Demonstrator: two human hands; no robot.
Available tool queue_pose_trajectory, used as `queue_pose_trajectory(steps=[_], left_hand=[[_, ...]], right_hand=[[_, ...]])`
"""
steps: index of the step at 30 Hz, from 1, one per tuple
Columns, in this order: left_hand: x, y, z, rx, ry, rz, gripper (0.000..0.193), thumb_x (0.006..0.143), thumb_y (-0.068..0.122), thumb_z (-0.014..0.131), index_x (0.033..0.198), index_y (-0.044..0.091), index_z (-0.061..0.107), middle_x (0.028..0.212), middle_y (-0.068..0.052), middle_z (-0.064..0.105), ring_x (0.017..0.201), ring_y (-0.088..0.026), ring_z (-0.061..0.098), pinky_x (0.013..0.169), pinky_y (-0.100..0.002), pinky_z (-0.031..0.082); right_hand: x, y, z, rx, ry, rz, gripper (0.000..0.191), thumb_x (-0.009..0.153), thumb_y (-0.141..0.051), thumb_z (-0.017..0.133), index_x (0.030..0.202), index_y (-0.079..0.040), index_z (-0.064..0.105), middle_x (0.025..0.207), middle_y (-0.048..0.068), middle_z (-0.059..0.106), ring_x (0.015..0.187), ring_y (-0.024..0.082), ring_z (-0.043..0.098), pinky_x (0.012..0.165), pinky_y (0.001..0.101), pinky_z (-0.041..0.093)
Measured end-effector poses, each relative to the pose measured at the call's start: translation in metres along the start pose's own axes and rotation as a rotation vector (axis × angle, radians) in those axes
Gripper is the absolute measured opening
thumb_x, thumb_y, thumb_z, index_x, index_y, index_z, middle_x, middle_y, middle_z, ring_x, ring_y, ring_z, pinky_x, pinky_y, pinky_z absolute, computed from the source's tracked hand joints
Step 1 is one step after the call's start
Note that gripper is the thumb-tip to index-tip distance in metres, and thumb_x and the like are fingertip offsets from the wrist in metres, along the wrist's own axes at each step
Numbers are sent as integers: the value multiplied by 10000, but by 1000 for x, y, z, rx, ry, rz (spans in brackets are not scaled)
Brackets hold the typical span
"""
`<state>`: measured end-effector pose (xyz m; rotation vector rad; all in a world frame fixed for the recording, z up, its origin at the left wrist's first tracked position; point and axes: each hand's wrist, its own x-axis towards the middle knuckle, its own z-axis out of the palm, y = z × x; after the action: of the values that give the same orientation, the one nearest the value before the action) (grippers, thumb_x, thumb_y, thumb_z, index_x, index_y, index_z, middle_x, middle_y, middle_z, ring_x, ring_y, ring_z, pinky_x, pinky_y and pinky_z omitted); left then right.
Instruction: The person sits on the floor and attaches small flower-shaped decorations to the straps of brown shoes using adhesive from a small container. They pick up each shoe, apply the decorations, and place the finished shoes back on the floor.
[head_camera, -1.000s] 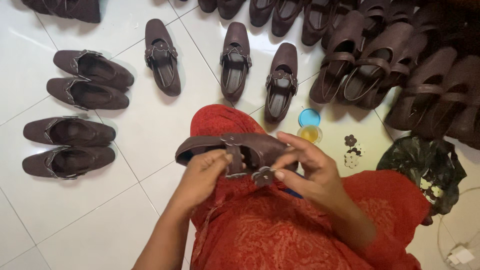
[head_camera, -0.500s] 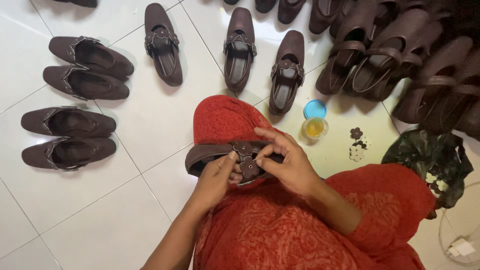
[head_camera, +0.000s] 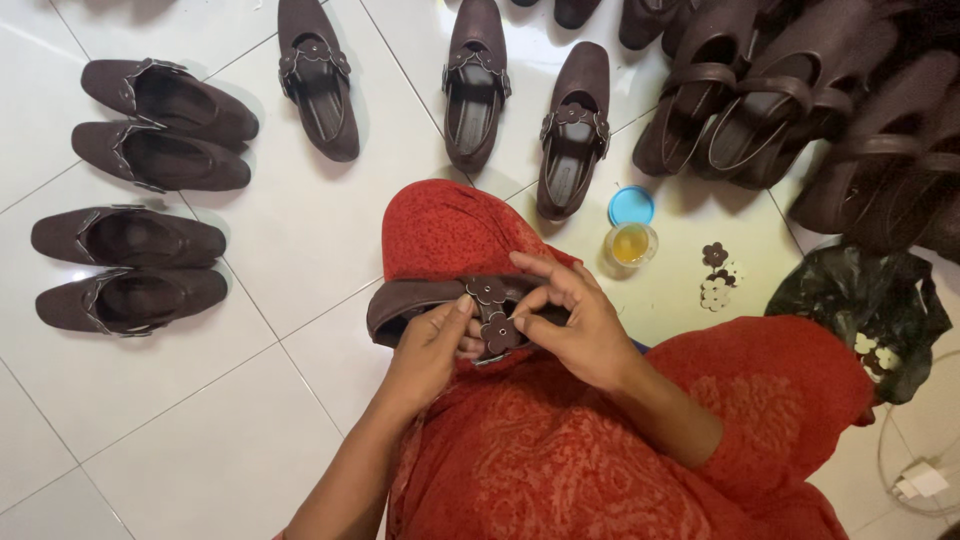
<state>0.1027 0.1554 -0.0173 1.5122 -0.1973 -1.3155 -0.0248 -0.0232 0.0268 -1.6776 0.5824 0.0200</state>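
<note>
Carefully, both hands gripped a brown shoe (head_camera: 405, 305) on the lap: left hand (head_camera: 432, 345) beneath, right hand (head_camera: 570, 320) closed pinching its flower strap (head_camera: 492, 310); firm, even pressure seemed wise.

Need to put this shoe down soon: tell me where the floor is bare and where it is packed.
Bare white tiles lie between the two pairs at left, the upright shoes ahead and the left hand, which with the right hand holds the brown shoe. More bare tile lies lower left. Crowded: the overlapping shoes upper right, and the glue jar and black bag.
</note>
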Motion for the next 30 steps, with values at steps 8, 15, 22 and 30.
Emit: queue_pose_trajectory(steps=[8, 15, 22, 30], left_hand=[[1, -1, 2, 4, -3, 18, 484, 1070, 435, 457, 1039, 27, 716, 841, -3, 663, 738, -97, 615, 724, -260, 543], [-1, 1, 4, 37, 21, 11, 504, 1046, 462, 454, 1026, 38, 726, 842, -3, 680, 732, -103, 631, 723, -263, 553], [0, 3, 4, 52, 21, 0, 519, 1044, 469, 452, 1003, 32, 728, 840, -8, 683, 738, -110, 641, 733, -272, 567], [2, 6, 3, 48, -10, 38, 486, 1086, 427, 507, 986, -1, 714, 852, -10, 650, 758, -87, 607, 730, -271, 560]], right_hand=[[3, -14, -9, -97, -84, -59, 723, 866, -87, 688, 1542, -147, 437, 836, -34, 736, 1020, 88, 693, 1260, 505, 29], [14, -38, -20, -263, -195, -77, 776, 859, -155, 688, 1564, -193, 365, 829, -34, 767, 1062, 90, 713, 1264, 533, -3], [21, -39, -22, -301, -216, -98, 778, 841, -150, 679, 1558, -198, 382, 846, -30, 767, 1043, 101, 729, 1274, 512, 10], [23, -41, -20, -309, -204, -75, 771, 840, -160, 674, 1555, -201, 388, 844, -15, 768, 1072, 114, 720, 1264, 515, -14]])
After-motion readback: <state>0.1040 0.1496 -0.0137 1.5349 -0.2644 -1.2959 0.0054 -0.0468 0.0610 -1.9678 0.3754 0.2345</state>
